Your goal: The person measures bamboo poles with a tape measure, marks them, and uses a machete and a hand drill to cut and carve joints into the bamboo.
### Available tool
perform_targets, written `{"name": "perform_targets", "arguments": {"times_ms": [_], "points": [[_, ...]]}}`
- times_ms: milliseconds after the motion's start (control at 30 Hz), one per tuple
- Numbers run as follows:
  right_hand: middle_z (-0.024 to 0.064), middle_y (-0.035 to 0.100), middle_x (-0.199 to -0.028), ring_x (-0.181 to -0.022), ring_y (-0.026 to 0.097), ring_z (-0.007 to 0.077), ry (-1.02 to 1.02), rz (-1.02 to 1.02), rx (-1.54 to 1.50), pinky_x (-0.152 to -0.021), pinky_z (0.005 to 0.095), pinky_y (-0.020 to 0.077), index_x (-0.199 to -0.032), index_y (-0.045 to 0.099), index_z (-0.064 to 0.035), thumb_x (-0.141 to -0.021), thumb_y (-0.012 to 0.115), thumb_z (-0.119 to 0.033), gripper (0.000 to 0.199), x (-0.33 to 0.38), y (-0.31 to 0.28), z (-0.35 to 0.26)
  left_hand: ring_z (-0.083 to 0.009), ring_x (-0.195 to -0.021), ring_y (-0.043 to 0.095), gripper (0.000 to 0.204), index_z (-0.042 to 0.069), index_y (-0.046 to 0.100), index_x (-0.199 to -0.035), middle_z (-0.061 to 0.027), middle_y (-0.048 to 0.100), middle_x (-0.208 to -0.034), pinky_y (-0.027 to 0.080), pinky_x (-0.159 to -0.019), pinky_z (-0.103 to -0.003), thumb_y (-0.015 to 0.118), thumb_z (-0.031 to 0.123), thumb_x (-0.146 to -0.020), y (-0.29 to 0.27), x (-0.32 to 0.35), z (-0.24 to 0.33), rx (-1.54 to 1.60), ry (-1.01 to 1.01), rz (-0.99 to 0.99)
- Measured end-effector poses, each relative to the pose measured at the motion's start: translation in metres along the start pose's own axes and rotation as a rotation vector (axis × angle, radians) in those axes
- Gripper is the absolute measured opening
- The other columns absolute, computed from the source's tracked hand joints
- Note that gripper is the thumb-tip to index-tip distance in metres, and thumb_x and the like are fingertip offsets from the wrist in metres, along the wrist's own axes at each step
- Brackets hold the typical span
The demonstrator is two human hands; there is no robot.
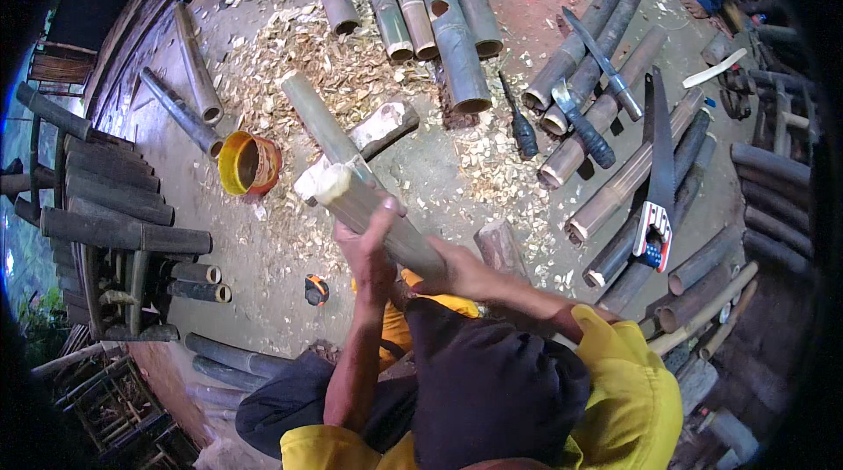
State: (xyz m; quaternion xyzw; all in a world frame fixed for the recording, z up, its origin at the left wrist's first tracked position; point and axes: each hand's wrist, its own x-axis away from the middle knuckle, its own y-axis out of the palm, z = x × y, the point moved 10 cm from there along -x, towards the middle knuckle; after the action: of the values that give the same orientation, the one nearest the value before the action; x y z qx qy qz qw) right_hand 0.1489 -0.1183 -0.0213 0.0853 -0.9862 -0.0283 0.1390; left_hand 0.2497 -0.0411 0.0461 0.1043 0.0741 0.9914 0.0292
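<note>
Both my hands are wrapped round a thick grey-brown bamboo length (397, 235) with a pale, rough-cut end. My left hand (367, 250) grips it partway along, thumb on top. Behind it, my right hand (458, 268) closes round the part nearer my body. A longer, thinner bamboo pole (318, 114) runs away from the pale end toward the far left; whether the two are joined is hidden. Under that pole lies a short log (386, 127) with a whitish hewn top. Near my right hand stands a round wooden stump (500, 246).
Wood chips (290, 57) cover the floor ahead. A yellow-red bucket (250, 162) and a tape measure (316, 289) are on the left. To the right lie a handsaw (659, 171), a long knife (601, 61), a hatchet (583, 126), a dark-handled tool (522, 129) and several bamboo tubes (457, 57).
</note>
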Motion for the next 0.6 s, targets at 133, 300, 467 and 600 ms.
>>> {"name": "perform_targets", "arguments": {"times_ms": [133,300,467,600], "points": [[0.02,0.059,-0.097,-0.092,0.057,0.0239,-0.094,0.045,0.09,-0.083,0.036,0.0452,-0.124,0.04,-0.004,-0.072,0.072,-0.02,0.063,-0.008,0.03,0.023,-0.0171,-0.065,0.058,0.033,-0.003,0.048,-0.106,-0.0109,0.058,-0.082,0.047,-0.059,-0.028,0.056,0.015,-0.08,-0.021,-0.019,0.01,-0.093,-0.001,0.018],[0.0216,0.054,-0.11,-0.095,0.056,0.0348,-0.105,0.151,0.491,-0.082,0.038,0.0467,-0.119,0.046,-0.0014,-0.073,0.071,-0.025,0.057,-0.011,-0.06,-0.011,-0.0194,-0.064,0.059,0.033,-0.003,0.047,-0.106,-0.0102,0.057,-0.081,0.049,-0.056,-0.029,0.056,0.013,-0.078,-0.062,-0.032,0.042,-0.099,0.218,0.107],[0.0239,0.052,-0.108,-0.097,0.052,0.0394,-0.207,0.908,1.432,-0.083,0.045,0.0422,-0.121,0.041,0.002,-0.073,0.066,-0.022,0.059,0.034,-0.327,-0.022,-0.0149,-0.069,0.057,0.039,0.001,0.048,-0.106,-0.0071,0.058,-0.084,0.047,-0.06,-0.026,0.064,0.003,-0.071,-0.141,-0.041,0.035,-0.396,0.391,0.288],[0.0247,0.055,-0.104,-0.095,0.052,0.0447,0.246,0.855,1.496,-0.081,0.0499,0.0419,-0.122,0.04,-0.0041,-0.078,0.059,-0.034,0.056,0.057,-0.466,0.026,-0.0129,-0.074,0.056,0.038,0.001,0.049,-0.106,-0.0053,0.058,-0.085,0.046,-0.068,-0.025,0.068,0.003,-0.073,-0.179,-0.033,0.015,-0.327,0.417,0.444]]}}
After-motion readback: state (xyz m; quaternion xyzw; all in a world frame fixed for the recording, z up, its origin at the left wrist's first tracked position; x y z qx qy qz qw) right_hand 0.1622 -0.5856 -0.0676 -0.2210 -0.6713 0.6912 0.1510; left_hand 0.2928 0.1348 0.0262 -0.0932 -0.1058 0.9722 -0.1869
